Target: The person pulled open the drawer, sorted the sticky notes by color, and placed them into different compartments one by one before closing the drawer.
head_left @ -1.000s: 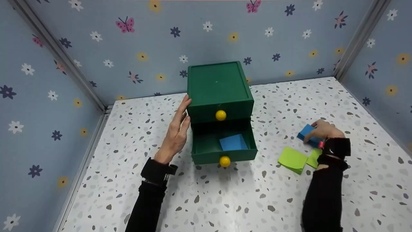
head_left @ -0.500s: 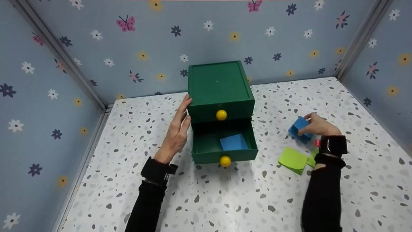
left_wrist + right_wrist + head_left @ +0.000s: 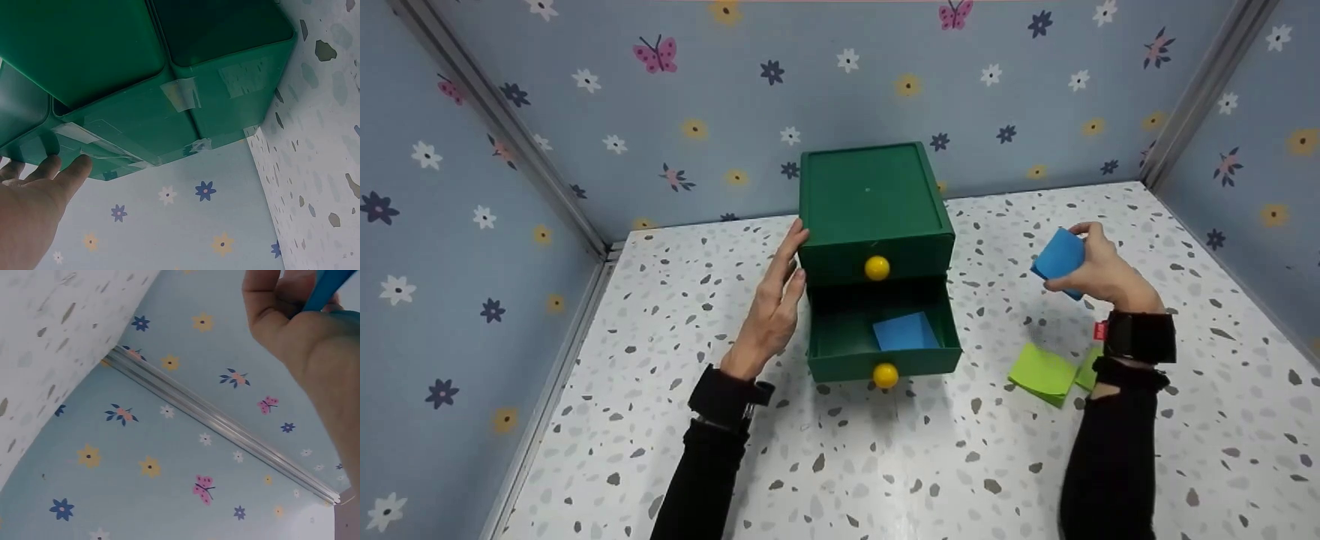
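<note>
A green two-drawer box (image 3: 870,196) with yellow knobs stands against the back wall, its lower drawer (image 3: 840,369) pulled out. Inside that drawer lies a blue sticky note pad (image 3: 905,333). My left hand (image 3: 765,319) rests with straight fingers along the box's left side; the left wrist view has its fingertips on the green wall (image 3: 135,121). Off to the right, my right hand (image 3: 1110,276) pinches blue sticky notes (image 3: 1059,259) between thumb and fingers, raised above the table. In the right wrist view only a blue edge (image 3: 332,286) of them shows.
Lime green sticky notes (image 3: 1042,373) lie on the speckled table (image 3: 960,480) right of the drawer, with another green piece (image 3: 1087,367) partly under the right wrist. Flower-patterned walls (image 3: 840,97) enclose the table at the back and both sides.
My right hand has gripped the blue sticky notes and lifted them up off the table, away from me and slightly left. The left hand and the box have stayed put.
</note>
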Demonstrator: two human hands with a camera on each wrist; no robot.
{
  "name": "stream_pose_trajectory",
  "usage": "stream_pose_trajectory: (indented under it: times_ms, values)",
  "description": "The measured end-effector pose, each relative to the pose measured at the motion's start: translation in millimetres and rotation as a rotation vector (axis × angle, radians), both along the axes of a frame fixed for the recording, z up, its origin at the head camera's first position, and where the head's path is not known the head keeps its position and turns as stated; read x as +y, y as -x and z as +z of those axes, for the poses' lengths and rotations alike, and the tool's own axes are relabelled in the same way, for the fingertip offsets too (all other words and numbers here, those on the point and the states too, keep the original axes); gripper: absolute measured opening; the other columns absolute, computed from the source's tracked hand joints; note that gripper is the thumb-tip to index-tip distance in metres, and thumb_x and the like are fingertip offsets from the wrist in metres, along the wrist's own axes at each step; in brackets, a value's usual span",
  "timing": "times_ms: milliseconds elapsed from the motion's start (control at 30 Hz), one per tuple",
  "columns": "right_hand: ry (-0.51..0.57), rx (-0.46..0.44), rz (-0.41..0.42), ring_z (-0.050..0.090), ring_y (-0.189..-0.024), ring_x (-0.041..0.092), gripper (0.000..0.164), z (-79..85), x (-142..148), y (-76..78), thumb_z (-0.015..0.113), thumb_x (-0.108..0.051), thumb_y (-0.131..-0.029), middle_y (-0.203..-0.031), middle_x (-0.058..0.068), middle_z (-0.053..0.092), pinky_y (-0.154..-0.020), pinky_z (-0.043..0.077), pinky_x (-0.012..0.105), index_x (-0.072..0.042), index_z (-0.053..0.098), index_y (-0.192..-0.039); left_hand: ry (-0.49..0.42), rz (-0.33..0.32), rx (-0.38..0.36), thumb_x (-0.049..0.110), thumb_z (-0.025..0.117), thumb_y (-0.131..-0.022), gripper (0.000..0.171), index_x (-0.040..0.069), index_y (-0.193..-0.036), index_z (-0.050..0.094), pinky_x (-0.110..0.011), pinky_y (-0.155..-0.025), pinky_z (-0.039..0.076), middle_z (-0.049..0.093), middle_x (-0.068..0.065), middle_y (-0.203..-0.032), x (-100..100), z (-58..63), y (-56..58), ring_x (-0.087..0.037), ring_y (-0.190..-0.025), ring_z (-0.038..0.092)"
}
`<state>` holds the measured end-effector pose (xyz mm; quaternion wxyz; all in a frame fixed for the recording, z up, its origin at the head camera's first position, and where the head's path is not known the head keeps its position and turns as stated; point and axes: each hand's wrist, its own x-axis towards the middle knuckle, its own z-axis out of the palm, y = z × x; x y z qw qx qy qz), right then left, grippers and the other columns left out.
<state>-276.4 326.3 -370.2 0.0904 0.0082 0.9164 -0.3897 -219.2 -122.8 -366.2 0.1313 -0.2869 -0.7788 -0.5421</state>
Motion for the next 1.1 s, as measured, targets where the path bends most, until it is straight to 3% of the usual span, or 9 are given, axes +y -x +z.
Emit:
stream_pose_trajectory:
  times_ms: [267, 533, 767, 1100]
  values:
    - [0.083, 0.145, 0.107, 0.035, -0.125, 0.044, 0.092, 33.8, -35.1, -24.4, 0.077, -0.005, -0.071, -0.14, 0.029, 0.026, -0.095, 0.042, 0.059, -0.009, 0.014, -0.138, 0.001, 0.006, -0.003, 0.003, 0.032, -0.102, 0.048, 0.003, -0.149, 0.023, -0.048, -0.119, 0.02, 0.011, -0.014, -0.159, 0.2, 0.1, -0.5, -0.022, -0.148, 0.013]
    - [0.038, 0.358, 0.261, 0.04, -0.121, 0.035, 0.085, 58.9, -78.4, -53.4, 0.079, -0.002, -0.064, -0.135, 0.018, 0.036, -0.095, 0.044, 0.057, -0.009, 0.033, -0.135, 0.004, 0.004, 0.01, 0.003, 0.032, -0.101, 0.049, 0.003, -0.149, 0.023, -0.051, -0.118, 0.02, 0.011, -0.014, -0.16, 0.2, 0.5, -0.3, -0.025, -0.148, 0.014]
    - [-0.02, 0.431, 0.44, 0.046, -0.115, 0.03, 0.081, 65.8, -104.6, -66.7, 0.081, -0.008, -0.064, -0.129, 0.012, 0.042, -0.089, 0.05, 0.053, -0.011, 0.041, -0.134, 0.007, 0.012, 0.002, 0.004, 0.032, -0.102, 0.049, 0.003, -0.149, 0.023, -0.046, -0.119, 0.02, 0.011, -0.013, -0.16, 0.0, 1.1, -1.4, -0.023, -0.148, 0.014]
    - [-0.127, 0.455, 0.573, 0.048, -0.112, 0.028, 0.085, 61.8, -143.3, -74.1, 0.083, -0.023, -0.066, -0.135, 0.01, 0.042, -0.092, 0.051, 0.047, -0.019, 0.041, -0.14, -0.001, 0.005, 0.002, 0.003, 0.033, -0.101, 0.048, 0.003, -0.149, 0.024, -0.048, -0.119, 0.02, 0.011, -0.013, -0.16, 0.2, 1.4, -1.5, -0.024, -0.148, 0.012]
